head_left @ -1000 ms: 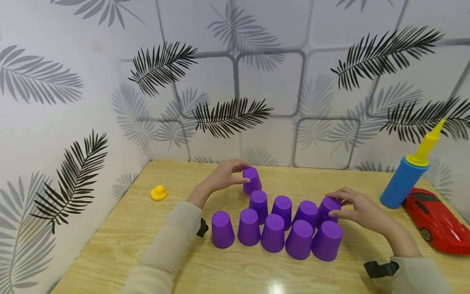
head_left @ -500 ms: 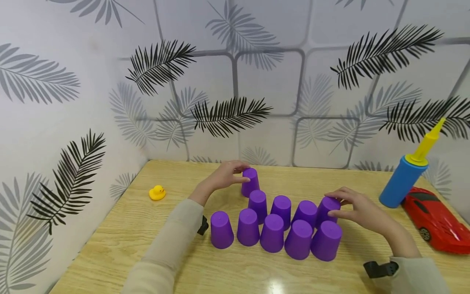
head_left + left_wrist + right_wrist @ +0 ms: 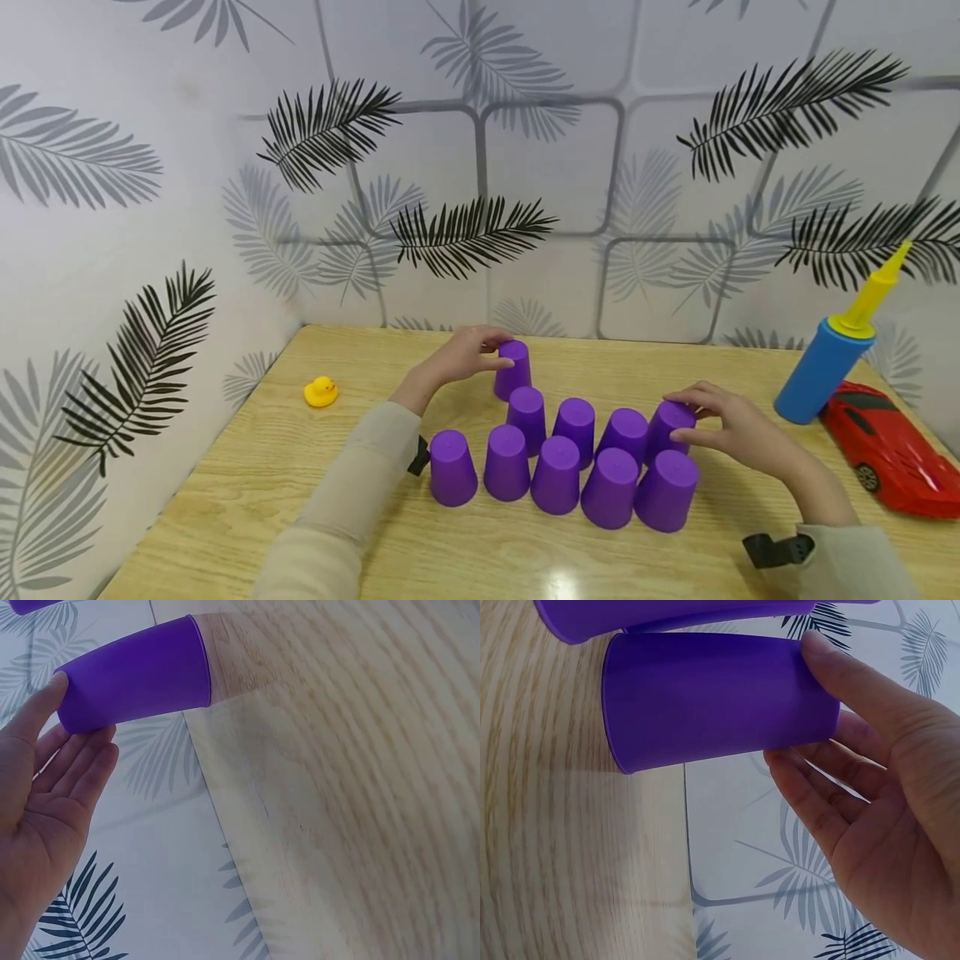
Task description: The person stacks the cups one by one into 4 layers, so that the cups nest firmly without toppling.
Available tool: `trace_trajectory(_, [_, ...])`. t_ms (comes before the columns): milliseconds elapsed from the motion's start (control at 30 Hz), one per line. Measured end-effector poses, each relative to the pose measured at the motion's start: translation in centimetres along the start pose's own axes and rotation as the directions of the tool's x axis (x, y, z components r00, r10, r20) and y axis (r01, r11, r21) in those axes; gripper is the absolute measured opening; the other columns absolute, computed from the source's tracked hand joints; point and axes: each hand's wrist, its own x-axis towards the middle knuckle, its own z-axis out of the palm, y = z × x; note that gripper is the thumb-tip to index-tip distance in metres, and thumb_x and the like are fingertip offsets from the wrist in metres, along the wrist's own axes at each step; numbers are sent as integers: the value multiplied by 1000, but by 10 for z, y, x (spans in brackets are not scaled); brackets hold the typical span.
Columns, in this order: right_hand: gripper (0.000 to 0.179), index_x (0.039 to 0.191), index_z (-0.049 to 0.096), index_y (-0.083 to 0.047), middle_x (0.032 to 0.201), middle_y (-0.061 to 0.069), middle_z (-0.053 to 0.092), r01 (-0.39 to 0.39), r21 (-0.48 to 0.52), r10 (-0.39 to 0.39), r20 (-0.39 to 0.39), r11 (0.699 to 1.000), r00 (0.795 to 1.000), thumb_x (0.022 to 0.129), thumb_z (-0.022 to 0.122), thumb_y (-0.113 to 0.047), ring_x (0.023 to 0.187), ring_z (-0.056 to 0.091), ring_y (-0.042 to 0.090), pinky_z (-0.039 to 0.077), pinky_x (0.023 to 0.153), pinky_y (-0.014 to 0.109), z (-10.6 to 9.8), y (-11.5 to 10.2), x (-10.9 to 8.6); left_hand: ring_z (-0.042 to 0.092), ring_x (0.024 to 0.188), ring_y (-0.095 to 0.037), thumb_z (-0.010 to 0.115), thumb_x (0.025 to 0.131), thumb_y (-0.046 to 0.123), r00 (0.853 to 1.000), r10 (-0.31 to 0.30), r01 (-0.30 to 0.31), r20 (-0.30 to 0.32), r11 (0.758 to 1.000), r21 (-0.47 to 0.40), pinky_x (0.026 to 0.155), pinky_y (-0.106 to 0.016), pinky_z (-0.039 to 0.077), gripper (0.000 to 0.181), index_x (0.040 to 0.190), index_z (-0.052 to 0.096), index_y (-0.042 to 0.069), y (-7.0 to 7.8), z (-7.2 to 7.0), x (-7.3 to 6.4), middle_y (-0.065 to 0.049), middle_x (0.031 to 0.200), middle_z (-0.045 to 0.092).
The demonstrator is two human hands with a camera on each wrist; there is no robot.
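Note:
Several purple cups stand upside down on the wooden table in the head view. My left hand (image 3: pixel 468 357) grips the rearmost cup (image 3: pixel 513 371) near its narrow top, thumb on one side and fingers on the other. The left wrist view shows this same cup (image 3: pixel 139 675) with its rim at the tabletop. On the right, my right hand (image 3: pixel 731 423) pinches the end cup (image 3: pixel 669 429) of the second row. That cup (image 3: pixel 720 701) fills the right wrist view, beside another purple cup (image 3: pixel 667 613). A front row of cups (image 3: pixel 556 475) stands nearer to me.
A yellow rubber duck (image 3: pixel 321 392) sits at the left on the wooden table (image 3: pixel 247 483). At the right, a blue and yellow hand pump (image 3: pixel 825 367) stands tilted beside a red toy car (image 3: pixel 892 450). Behind the table rises a leaf-patterned wall (image 3: pixel 547 183).
Both hands keep hold of their cups, nearly still. The view has shifted very slightly, and the left-hand cup has moved only a touch.

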Motion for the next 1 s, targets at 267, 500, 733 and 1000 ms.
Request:
trace_trajectory(267, [39,119,67,-5,102,-1,64,56,-29,-57,-46,998,997,83,77,-19,88,56,-7,59,72,26,1,5,-2,55,130,-29,67,93,33,996,-57,51,-67,994,-96,113,-38,47,59,141,49,3,-5,-3,-23,-16,139,57])
trace_trajectory(500, [41,115,67,-4,98,0,66,108,-127,-132,-201,986,971,77,82,-12,87,56,-9,58,73,19,4,12,0,60,123,-26,65,95,31,993,-55,39,-107,989,-144,109,-36,50,48,135,56,6,-6,-21,-71,-14,130,64])
trace_trajectory(733, [48,118,63,-1,104,8,68,138,-164,-180,-285,977,941,75,83,-8,89,63,4,51,81,5,10,13,17,63,117,-24,69,92,31,999,-6,-1,-45,987,-163,106,-35,53,42,126,61,8,7,-37,-125,-7,123,67])
trace_trajectory(1000, [46,121,59,4,110,16,67,175,-29,-176,-268,984,947,80,78,-4,98,53,-14,47,86,-1,19,14,45,64,113,-23,80,82,31,995,54,-40,78,984,-174,104,-30,54,52,122,59,6,19,-33,-152,-10,120,65])
